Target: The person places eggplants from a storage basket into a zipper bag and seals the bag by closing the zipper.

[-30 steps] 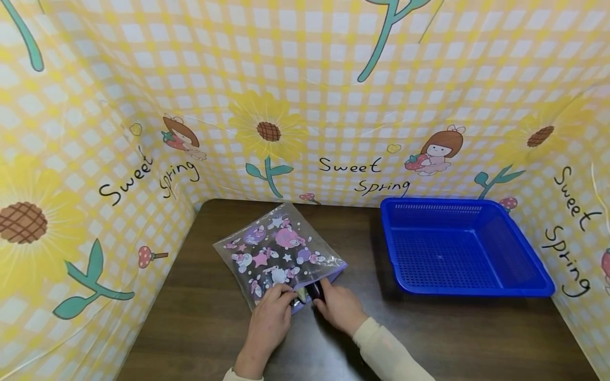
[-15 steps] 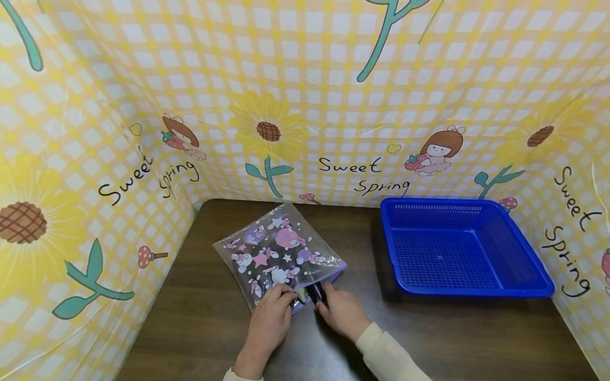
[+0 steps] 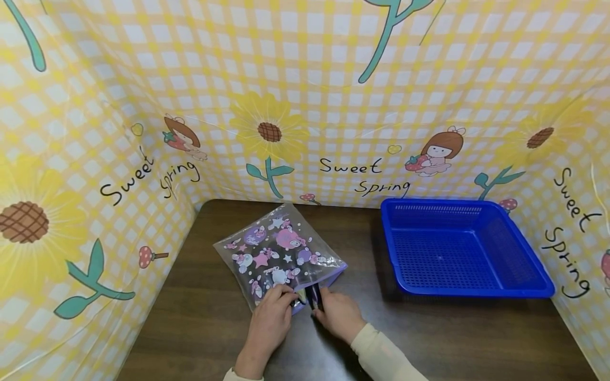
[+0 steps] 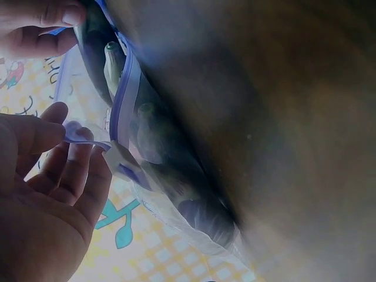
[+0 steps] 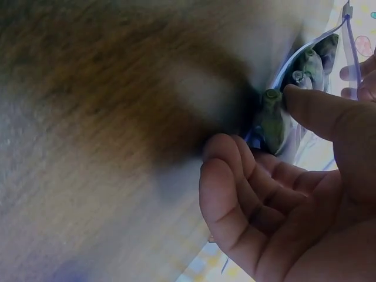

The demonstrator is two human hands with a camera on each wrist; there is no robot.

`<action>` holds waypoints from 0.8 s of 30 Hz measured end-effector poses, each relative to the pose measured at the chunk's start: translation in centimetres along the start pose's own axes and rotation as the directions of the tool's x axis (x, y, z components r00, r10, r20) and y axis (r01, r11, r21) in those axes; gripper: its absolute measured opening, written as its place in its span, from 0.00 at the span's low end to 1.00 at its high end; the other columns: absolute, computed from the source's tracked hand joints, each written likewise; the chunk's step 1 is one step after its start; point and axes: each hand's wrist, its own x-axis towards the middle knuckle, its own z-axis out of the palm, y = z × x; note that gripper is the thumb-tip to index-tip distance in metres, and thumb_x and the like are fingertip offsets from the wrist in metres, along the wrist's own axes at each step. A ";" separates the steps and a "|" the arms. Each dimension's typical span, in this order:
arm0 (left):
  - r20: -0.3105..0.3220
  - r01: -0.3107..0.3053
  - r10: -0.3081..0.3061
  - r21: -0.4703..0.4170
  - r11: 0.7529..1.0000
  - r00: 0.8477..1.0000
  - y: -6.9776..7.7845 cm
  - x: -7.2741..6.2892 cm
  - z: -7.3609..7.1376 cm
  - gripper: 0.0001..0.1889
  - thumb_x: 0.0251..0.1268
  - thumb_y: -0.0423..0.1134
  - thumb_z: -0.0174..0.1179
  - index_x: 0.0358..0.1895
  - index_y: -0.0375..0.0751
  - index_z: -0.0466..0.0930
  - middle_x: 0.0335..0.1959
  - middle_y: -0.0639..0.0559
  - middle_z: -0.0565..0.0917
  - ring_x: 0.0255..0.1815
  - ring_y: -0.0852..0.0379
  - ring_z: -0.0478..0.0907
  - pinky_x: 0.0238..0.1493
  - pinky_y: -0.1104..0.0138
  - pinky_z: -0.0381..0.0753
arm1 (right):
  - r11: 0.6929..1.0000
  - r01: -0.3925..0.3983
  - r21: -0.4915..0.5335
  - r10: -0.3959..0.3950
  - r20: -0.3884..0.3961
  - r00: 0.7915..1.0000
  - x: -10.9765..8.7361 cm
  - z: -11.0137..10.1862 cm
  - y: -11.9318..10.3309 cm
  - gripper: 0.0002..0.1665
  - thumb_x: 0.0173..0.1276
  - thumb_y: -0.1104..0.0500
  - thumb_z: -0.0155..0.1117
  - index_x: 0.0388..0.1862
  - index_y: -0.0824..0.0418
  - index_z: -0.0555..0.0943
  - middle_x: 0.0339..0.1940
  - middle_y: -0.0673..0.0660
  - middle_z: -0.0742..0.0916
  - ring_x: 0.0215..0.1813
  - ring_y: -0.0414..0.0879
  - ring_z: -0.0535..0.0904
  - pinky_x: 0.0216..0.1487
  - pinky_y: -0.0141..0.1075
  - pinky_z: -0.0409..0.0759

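Note:
A clear zip bag (image 3: 261,258) printed with pink and purple cartoons lies on the table, its purple-edged mouth turned toward me. Several dark eggplants show through its film in the left wrist view. My left hand (image 3: 271,315) pinches the mouth's edge between thumb and fingers, beside the white slider (image 4: 120,161). At the mouth, my right hand (image 3: 340,315) grips an eggplant (image 5: 273,126) near its green stem end, thumb on one side and fingers on the other. Other stem ends (image 5: 312,61) peek out beside it.
A blue plastic basket (image 3: 469,292) with perforated walls stands on the right of the brown wooden table (image 3: 190,328). A yellow checked cloth (image 3: 305,79) with sunflowers hangs around the back and sides.
My right hand has shifted slightly at the bag's mouth, still with the eggplant. The left hand and the bag stay in place.

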 end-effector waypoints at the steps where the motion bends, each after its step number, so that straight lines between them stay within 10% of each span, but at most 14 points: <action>1: 0.006 0.003 -0.003 -0.002 1.000 1.000 0.0 0.0 0.0 0.14 0.49 0.21 0.65 0.37 0.40 0.88 0.42 0.52 0.80 0.43 0.53 0.79 0.40 0.59 0.81 | 1.000 -0.002 0.000 0.002 0.000 1.000 0.0 0.0 0.0 0.22 0.59 0.51 0.77 0.40 0.61 0.75 0.26 0.54 0.83 0.26 0.51 0.81 0.26 0.43 0.77; 24: 0.013 0.022 -0.022 -0.016 1.000 1.000 0.0 0.1 -0.1 0.14 0.49 0.20 0.65 0.38 0.39 0.88 0.42 0.52 0.81 0.44 0.53 0.79 0.40 0.58 0.81 | 1.000 -0.029 -0.002 0.028 -0.046 0.999 1.2 0.4 0.0 0.28 0.60 0.46 0.77 0.44 0.63 0.74 0.21 0.55 0.81 0.21 0.51 0.78 0.19 0.44 0.73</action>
